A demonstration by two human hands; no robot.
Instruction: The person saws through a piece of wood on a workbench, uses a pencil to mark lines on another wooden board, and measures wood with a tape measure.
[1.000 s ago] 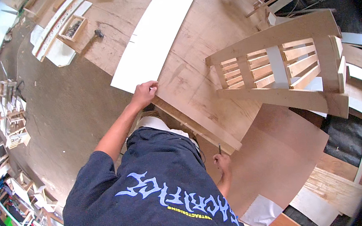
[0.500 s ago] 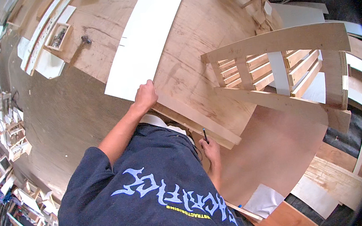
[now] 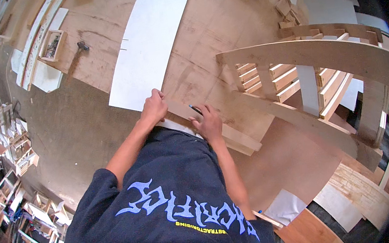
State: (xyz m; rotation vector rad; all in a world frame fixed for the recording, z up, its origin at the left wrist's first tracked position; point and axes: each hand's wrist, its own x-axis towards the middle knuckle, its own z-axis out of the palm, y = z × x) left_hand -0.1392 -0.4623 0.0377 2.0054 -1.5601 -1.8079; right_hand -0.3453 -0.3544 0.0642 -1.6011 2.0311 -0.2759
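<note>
A long white board (image 3: 147, 45) lies on the wooden worktable, with two short dark lines at its left edge. At its near right corner my left hand (image 3: 155, 106) is closed, thumb and fingers pinched on the board's edge. My right hand (image 3: 210, 122) holds a dark pen (image 3: 195, 110) with a blue end, just right of the left hand and over the table's near edge. The pen's lower part is hidden by the fingers.
A curved wooden slatted frame (image 3: 301, 51) stands on the right. At the far left of the worktable (image 3: 197, 63) lie a hammer (image 3: 81, 47) and a small wooden box (image 3: 53, 45) of metal bits. Brown sheet (image 3: 285, 159) and board offcuts (image 3: 338, 208) lie to the lower right.
My right hand has moved up and left with the pen, from below the table edge to beside my left hand. The pen now leans left. My left hand stays at the board's corner.
</note>
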